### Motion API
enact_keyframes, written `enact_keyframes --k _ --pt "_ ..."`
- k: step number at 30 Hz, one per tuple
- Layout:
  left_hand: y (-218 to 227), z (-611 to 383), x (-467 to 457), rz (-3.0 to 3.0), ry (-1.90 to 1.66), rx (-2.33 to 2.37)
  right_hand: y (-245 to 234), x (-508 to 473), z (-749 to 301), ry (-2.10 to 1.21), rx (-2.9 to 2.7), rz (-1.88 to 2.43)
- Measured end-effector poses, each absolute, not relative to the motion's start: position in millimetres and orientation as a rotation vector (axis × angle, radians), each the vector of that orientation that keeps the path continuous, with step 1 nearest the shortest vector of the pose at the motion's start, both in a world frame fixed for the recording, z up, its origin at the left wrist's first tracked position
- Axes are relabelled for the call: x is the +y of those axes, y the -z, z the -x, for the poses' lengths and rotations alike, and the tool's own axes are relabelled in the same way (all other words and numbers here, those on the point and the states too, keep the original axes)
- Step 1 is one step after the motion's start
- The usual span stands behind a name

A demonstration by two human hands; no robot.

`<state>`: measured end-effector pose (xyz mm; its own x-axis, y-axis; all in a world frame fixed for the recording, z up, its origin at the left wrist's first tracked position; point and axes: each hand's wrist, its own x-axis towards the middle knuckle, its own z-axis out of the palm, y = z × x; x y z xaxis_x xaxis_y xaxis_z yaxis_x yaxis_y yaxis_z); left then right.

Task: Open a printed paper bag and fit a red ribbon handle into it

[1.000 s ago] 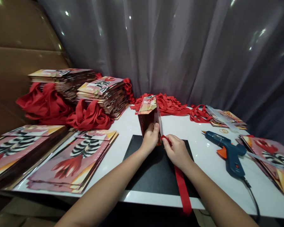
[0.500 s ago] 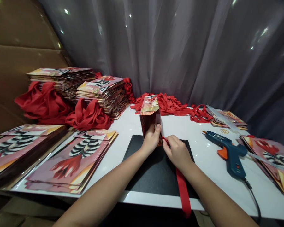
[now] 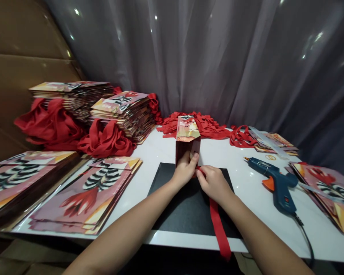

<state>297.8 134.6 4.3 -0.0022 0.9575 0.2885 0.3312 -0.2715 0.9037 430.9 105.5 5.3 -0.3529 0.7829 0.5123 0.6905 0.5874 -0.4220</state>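
A printed paper bag (image 3: 188,131) stands up in front of me, its bottom panel facing away and up. My left hand (image 3: 186,168) grips it at the near opening, thumb up and fingers partly hidden inside. Close beside it, my right hand (image 3: 215,181) pinches the end of a red ribbon (image 3: 218,227) at the bag's right edge. The ribbon's long tail hangs from under that hand over the table's front edge. Beneath both hands lies a black board (image 3: 186,214). Whether the ribbon passes through the bag's edge is hidden by my fingers.
On the right lies a blue glue gun (image 3: 275,183) with its cord, near more printed bags (image 3: 329,187). Stacked bags (image 3: 126,110) and red ribbon bundles (image 3: 107,139) fill the left. A heap of cut ribbons (image 3: 209,126) lies at the back before a grey curtain (image 3: 189,57).
The bag has shifted slightly right and turned a little in my left hand. The ribbon's tail has swung left near my right hand, which stays pinched beside the bag.
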Motion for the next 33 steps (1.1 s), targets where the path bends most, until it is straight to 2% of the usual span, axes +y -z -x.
enact_keyframes --k 13,25,33 --pt "1.7 -300.1 134.9 -1.74 -1.213 1.367 -21.5 104.4 -435.6 -0.61 -2.217 1.284" --pt "13.5 -301.6 137.4 -1.669 -1.206 1.375 -1.9 110.3 -434.0 -0.376 -2.328 1.317" --pt "28.4 -296.4 139.3 -1.645 -1.281 1.344 26.1 121.5 -441.7 -0.311 -2.357 1.137"
